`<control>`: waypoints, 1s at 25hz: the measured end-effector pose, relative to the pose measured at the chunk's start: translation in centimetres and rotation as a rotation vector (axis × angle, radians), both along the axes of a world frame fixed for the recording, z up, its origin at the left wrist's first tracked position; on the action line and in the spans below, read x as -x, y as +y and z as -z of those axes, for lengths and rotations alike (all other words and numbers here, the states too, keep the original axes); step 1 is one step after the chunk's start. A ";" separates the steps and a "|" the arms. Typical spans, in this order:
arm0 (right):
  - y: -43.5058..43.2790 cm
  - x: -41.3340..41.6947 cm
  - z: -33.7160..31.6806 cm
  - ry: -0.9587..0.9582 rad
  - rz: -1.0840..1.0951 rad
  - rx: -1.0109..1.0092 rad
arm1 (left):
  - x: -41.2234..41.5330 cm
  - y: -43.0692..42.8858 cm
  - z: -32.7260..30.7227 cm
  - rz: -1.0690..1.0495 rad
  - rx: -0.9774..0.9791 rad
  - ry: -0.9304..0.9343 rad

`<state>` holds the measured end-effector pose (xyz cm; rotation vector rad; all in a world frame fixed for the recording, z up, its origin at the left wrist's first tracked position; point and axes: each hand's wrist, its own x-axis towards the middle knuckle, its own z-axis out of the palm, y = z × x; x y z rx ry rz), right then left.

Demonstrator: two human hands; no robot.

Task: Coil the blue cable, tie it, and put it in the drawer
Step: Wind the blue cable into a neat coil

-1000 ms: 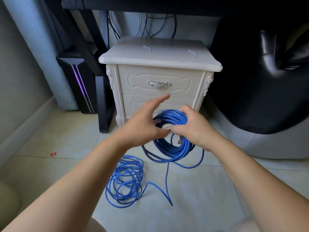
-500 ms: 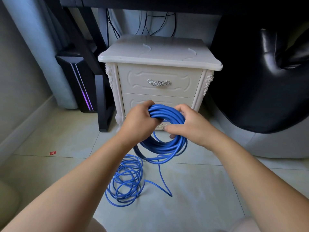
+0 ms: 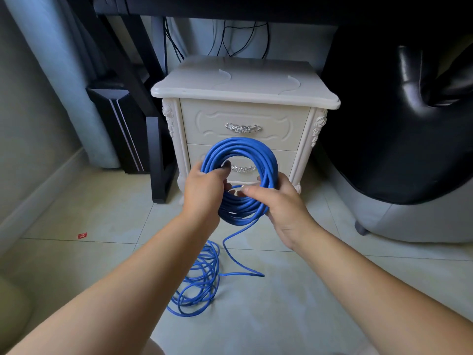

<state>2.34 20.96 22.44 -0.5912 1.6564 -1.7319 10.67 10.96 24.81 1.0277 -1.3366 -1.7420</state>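
Facing the hands: a cream-white carved wooden nightstand [image 3: 243,83] stands just beyond both hands, its front square to the person, with both drawers shut.
Upper drawer: a cream moulded drawer front with an ornate silver handle [image 3: 243,119], beyond and above the hands, showing clear over the top of the ring of cable.
Lower drawer: a matching cream drawer front [image 3: 286,160], straight behind what the hands hold; its silver handle shows through the ring's opening.
Blue cable: a long blue plastic-jacketed cable; its wound part is a thick ring [image 3: 240,147] held upright between the two hands, flat face toward the person, so the axis through its opening points at the nightstand.
Loose heap: the unwound loops [image 3: 202,278] lie on the pale tiled floor [image 3: 102,213], below the hands and nearer the person, a little to the left-hand side.
Feed strand: one line of cable [image 3: 225,243] drops from the ring's bottom edge, just beside the right wrist, then bends back to the heap.
Left hand [image 3: 204,190]: grips the ring's left side, fingers curled in through the opening.
Right hand [image 3: 281,206]: wraps the lower right of the bundle, thumb stretched leftward across its front.
Pale bit: something small and whitish [image 3: 239,188] sits between the thumb and the left hand; tie or plug, I cannot tell.
Judgement: coiling is unfinished. The slack lies downward, nearer the right hand, so the next turn likely comes up from there.
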 end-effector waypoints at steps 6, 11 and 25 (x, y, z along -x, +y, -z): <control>0.0 1.0 -0.2 0.056 0.177 -0.037 | -0.4 -0.1 0.3 0.265 -0.109 -0.168; 0.9 2.8 -1.6 0.309 0.155 -0.200 | -1.1 -1.4 -0.8 0.432 0.176 -0.147; 1.6 2.4 -3.6 0.508 -0.144 -0.296 | 0.0 0.4 -0.5 0.425 0.637 -0.388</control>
